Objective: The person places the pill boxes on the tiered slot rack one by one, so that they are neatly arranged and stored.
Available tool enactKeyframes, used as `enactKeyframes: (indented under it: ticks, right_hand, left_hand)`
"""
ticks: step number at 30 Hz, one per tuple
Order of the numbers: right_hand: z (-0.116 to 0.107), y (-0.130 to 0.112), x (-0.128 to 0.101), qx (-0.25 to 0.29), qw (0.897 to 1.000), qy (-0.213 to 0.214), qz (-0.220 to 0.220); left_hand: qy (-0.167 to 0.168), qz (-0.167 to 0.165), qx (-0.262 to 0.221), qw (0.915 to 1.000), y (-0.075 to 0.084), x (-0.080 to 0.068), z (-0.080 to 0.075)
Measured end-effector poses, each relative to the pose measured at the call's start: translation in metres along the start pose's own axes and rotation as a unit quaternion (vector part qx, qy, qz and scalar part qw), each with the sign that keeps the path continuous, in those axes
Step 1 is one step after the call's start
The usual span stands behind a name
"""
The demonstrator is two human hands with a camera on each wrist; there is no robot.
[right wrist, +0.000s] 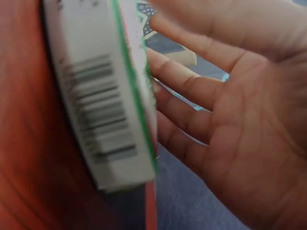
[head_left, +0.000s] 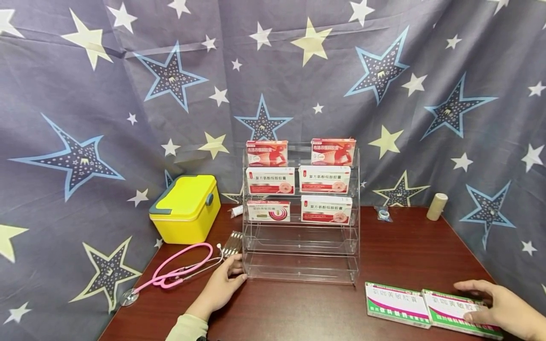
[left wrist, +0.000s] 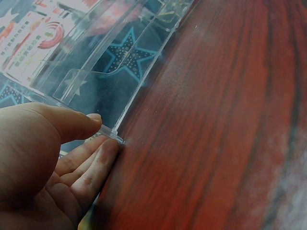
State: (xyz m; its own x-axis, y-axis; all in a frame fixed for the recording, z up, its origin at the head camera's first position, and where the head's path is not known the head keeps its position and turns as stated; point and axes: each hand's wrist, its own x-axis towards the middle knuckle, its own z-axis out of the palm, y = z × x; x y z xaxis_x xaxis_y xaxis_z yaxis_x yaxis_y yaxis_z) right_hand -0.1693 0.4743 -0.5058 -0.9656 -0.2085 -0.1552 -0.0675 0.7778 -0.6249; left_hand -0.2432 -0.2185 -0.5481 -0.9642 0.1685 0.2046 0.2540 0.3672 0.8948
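A clear acrylic tiered rack (head_left: 300,246) stands mid-table, with red and white medicine boxes (head_left: 325,179) on its upper three tiers; the lower two tiers hold nothing. My left hand (head_left: 239,270) is at the rack's lower left corner. In the left wrist view the left hand (left wrist: 103,136) pinches that corner of the rack (left wrist: 115,96) between thumb and fingers. Two green-and-white boxes lie flat side by side at the front right, one to the left (head_left: 396,303) and one to the right (head_left: 452,310). My right hand (head_left: 469,297) is spread over the right box (right wrist: 103,110), fingers (right wrist: 192,91) straight.
A yellow case (head_left: 186,207) sits at the back left, with a pink stethoscope (head_left: 179,270) in front of it. A bandage roll (head_left: 437,206) and a small tape roll (head_left: 384,214) lie at the back right. Star-print cloth surrounds the dark wooden table (head_left: 298,308).
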Motion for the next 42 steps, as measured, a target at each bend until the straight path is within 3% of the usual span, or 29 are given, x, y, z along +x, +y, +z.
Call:
enactKeyframes:
  ticks: [4, 11, 21, 30, 42]
  right_hand:
    - [0.0011, 0.0042, 0.0002, -0.016, 1.000, -0.009, 0.003]
    - [0.0063, 0.0053, 0.0029, -0.078, 0.996, 0.022, 0.042]
    - [0.0090, 0.0045, 0.0008, -0.052, 0.995, 0.080, 0.038]
    - [0.0078, 0.0076, 0.0003, -0.078, 0.984, 0.157, 0.042]
    - [0.0052, 0.0028, 0.0003, -0.074, 0.977, 0.193, 0.055]
  left_hand:
    - [-0.001, 0.008, 0.001, 1.0000, 0.0000, -0.0004, -0.0001]
    - [-0.002, -0.011, -0.005, 0.9999, -0.0011, 0.0011, -0.0003]
    - [-0.002, -0.002, 0.003, 1.0000, -0.0041, 0.0008, -0.0005]
    - [-0.006, 0.004, 0.003, 1.0000, -0.0045, 0.0016, -0.0008]
    - [-0.005, -0.003, 0.001, 1.0000, -0.0043, 0.0014, -0.0006]
